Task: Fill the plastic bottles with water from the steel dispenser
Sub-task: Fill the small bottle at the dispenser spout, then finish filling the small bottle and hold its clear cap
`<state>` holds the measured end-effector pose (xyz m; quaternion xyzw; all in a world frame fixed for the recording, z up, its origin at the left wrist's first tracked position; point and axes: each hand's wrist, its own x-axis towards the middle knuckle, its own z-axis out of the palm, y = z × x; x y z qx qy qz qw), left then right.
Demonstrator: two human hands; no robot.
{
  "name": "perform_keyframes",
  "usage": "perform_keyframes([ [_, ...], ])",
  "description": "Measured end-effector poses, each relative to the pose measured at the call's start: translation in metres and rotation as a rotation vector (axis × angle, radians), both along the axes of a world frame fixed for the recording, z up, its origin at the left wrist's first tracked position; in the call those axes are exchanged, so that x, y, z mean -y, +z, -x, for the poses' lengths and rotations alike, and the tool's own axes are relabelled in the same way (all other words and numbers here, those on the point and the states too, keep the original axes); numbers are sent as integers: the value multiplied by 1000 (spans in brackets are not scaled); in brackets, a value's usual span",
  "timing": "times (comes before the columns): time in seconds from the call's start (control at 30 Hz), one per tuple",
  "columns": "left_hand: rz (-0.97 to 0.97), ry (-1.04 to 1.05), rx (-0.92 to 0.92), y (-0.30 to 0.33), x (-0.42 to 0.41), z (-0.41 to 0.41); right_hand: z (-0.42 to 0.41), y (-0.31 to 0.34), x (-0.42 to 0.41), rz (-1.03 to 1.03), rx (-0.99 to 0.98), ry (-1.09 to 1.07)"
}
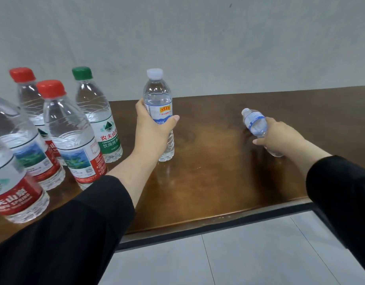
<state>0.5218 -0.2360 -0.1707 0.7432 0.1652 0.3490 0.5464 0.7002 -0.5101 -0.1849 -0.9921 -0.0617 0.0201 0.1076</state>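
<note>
The tall bottle (159, 112) is clear plastic with a white cap, a white and blue label and ribbed lower walls; it stands upright on the tabletop (218, 171) near the middle, a little toward the far edge. The left hand (151, 128) wraps round its waist from the left, thumb across the front over the label, fingers behind, so the cap and shoulders rise above the grip and the base shows below it.

The small bottle (256, 125) is also clear, with a pale cap and a blue-banded label. The right hand (280, 138) grips its lower body, fingers curled round it, and holds it tilted, cap pointing up and to the left, neck sticking out past the knuckles. Whether its base touches the wood I cannot tell. It is toward the right of the tabletop, well apart from the tall one.

At the left end stand a green-capped bottle (97, 118) and several red-capped bottles (70, 136), all upright, close together, filled with clear water.
</note>
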Motion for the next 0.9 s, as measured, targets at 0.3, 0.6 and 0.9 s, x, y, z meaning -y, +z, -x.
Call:
perform_keyframes([
  [0.3,-144,218,99,3,45,46,44,-1,-18,-238,67,1],
  [0.6,53,-205,-75,66,62,114,222,35,-51,-969,192,125],
  [0.9,203,-239,-57,88,-3,251,397,51,-125,-928,58,666],
])
